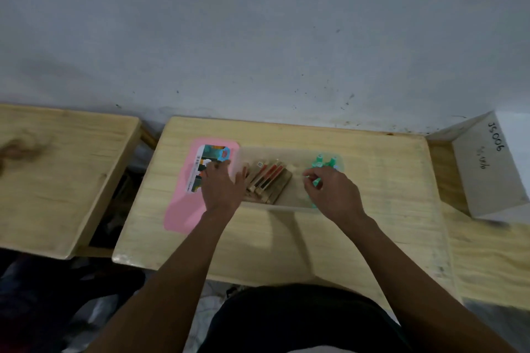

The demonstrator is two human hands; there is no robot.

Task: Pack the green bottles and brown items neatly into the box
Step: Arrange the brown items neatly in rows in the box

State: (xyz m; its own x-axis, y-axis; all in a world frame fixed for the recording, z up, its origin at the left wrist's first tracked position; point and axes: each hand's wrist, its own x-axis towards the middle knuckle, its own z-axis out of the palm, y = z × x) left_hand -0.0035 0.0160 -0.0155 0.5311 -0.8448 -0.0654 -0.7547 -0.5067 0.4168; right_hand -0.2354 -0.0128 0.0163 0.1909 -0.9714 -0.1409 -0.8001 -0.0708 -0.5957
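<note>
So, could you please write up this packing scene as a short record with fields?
box: translucent, on wooden table
brown items: inside box, left part
green bottles: inside box, right end
pink lid: on table, left of box
left hand: open, at box's left wall
right hand: curled over green bottles; grip unclear

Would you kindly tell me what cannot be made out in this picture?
Green bottles, head view: right hand covers the nearer ones; no count.
Right hand's grip, head view: curled fingers too blurred to show whether they hold a bottle.
Pink lid label, head view: partly under left hand, print too small.
</note>
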